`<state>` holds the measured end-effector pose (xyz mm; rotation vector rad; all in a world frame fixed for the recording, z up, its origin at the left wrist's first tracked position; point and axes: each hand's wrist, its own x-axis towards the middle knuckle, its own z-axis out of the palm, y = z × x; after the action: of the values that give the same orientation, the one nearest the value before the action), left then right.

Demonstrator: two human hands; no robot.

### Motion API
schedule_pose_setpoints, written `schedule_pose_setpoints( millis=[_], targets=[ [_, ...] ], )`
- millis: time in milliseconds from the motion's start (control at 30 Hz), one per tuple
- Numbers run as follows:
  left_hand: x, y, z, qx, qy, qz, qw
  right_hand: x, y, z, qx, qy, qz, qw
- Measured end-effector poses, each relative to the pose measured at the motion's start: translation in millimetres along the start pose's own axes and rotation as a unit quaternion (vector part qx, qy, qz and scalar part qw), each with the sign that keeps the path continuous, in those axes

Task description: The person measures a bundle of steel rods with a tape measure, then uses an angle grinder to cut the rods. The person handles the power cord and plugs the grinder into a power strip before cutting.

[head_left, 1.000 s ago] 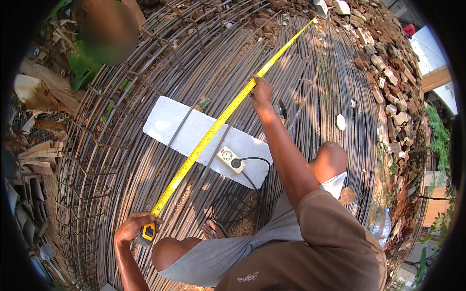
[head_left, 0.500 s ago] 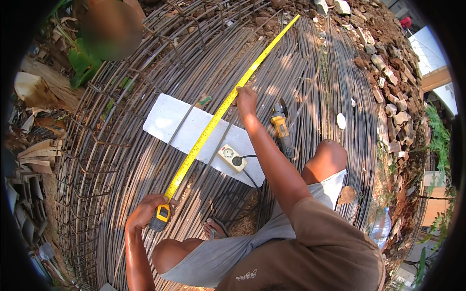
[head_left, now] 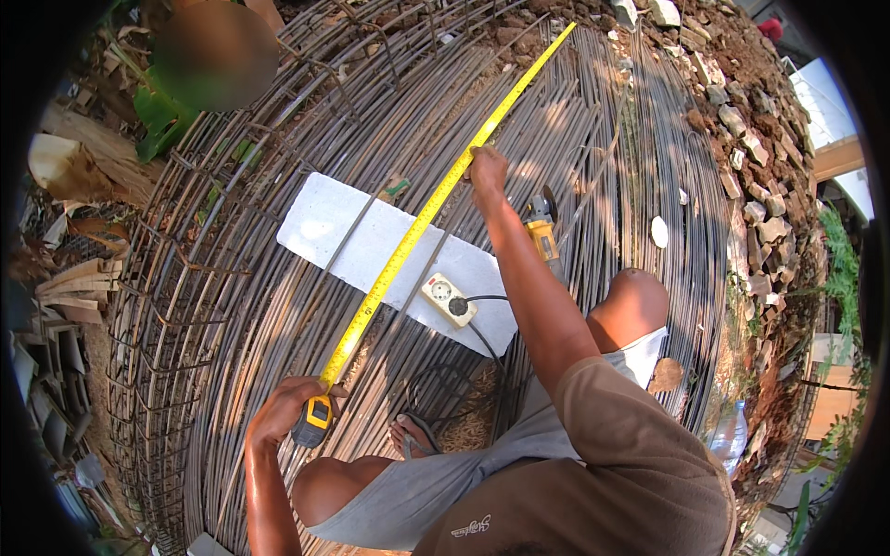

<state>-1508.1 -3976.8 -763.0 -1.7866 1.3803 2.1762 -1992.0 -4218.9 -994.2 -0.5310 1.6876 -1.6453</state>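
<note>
My left hand (head_left: 287, 408) is shut on a yellow-and-black tape measure case (head_left: 318, 423) at lower left. Its long yellow blade (head_left: 417, 232) runs diagonally up to the far rods at the top. My right hand (head_left: 487, 174) grips the blade partway along. Beneath it, a white rectangular slab (head_left: 324, 218) lies across the steel rods (head_left: 575, 139), with a couple of rods over it. On the slab rests a socket strip (head_left: 438, 289) with a black plug and cable. A yellow angle grinder (head_left: 542, 236) lies just right of my right forearm, partly hidden by it.
Bent steel rebar cages (head_left: 162, 306) line the left, beside dry leaves and plants. Broken rubble (head_left: 769, 227) runs along the right, with a plastic bottle (head_left: 728, 435) lower down. My knees, shorts and sandalled foot (head_left: 413, 435) are at the bottom.
The tape case and my left hand have moved up and right. The blade's far end has shifted left. My right hand dipped down-left, then rose again, a little left of where it was.
</note>
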Motion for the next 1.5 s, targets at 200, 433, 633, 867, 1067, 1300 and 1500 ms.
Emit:
schedule_pose_setpoints(
  millis=[200,433,633,867,1067,1300,1500],
  targets=[
    [7,10,6,0.056,0.001,0.014,0.998,32,29,-13,-0.085,-0.022,-0.092,0.992],
    [12,6,6,0.05,-0.017,0.017,0.998,25,26,-13,-0.055,-0.027,-0.085,0.994],
    [21,-22,3,-0.023,-0.021,-0.035,0.999,7,20,-6,0.046,-0.016,0.019,0.999],
    [32,-74,3,-0.048,0.002,-0.05,0.998,-26,-22,-83,-0.139,-0.047,0.025,0.989],
    [10,-144,-3,-0.039,-0.006,-0.053,0.998,-8,38,-225,-0.473,0.13,0.059,0.87],
    [-39,-184,-9,-0.112,0.059,-0.121,0.985,-22,129,-277,-0.609,-0.026,0.055,0.791],
    [-80,-235,-17,-0.113,0.13,-0.103,0.98,-66,84,-250,-0.416,-0.073,0.099,0.901]
  ],
)
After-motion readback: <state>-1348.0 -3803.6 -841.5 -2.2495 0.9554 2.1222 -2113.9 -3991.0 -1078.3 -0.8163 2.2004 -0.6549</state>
